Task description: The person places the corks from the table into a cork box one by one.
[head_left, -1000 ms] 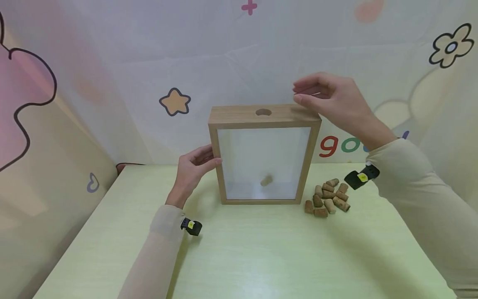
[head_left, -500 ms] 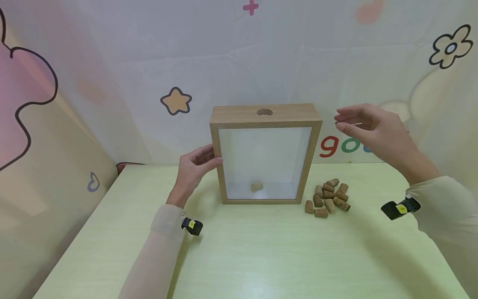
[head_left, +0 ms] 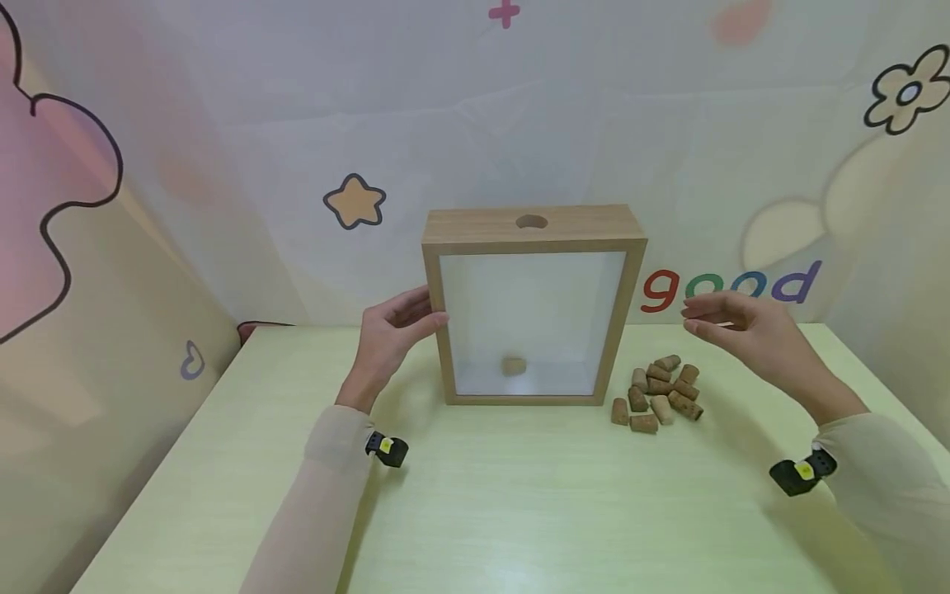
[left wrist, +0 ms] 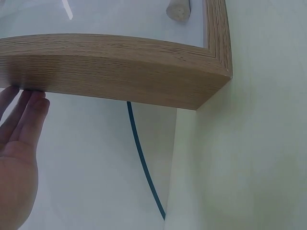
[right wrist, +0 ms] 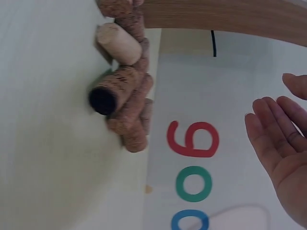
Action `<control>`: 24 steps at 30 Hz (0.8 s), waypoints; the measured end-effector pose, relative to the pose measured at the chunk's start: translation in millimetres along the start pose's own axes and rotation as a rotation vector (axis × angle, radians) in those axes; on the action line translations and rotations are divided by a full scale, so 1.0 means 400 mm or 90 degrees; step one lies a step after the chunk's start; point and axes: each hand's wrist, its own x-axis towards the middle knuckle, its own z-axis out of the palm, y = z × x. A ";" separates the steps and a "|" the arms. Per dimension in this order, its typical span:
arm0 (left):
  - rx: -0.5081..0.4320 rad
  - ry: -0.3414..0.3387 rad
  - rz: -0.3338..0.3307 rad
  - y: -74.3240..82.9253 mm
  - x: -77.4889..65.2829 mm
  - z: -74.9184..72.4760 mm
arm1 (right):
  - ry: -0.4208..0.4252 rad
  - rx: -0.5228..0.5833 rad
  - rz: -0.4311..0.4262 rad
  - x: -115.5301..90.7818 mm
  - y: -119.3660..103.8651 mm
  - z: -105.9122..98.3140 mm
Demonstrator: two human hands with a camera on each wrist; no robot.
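Observation:
A shallow wooden-framed box with a clear front stands upright on the table, a round hole in its top. One wine cork lies inside on the floor of the box, partly showing in the left wrist view too. My left hand holds the box's left side, thumb at the front edge and fingertips at the back edge. Right of the box lies a loose pile of several corks. My right hand, fingers relaxed and holding nothing, hovers just right of and above that pile.
A pale table carries everything. Close behind the box hangs a light printed backdrop with a star, a flower and the word "good". The dark-ended cork lies on the outer side of the pile.
My right hand has moved from above the box's top right corner rightward and down towards the corks. The cork inside has dropped and settled on the box floor. My left hand has stayed put.

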 end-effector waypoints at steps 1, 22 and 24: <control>-0.002 0.000 0.000 0.000 0.000 0.000 | -0.001 0.003 -0.002 -0.003 0.010 0.006; 0.000 -0.009 -0.003 -0.001 -0.001 0.003 | -0.042 0.040 0.105 -0.051 0.077 0.048; 0.000 -0.012 -0.003 0.000 -0.003 0.002 | -0.051 0.034 0.109 -0.052 0.078 0.046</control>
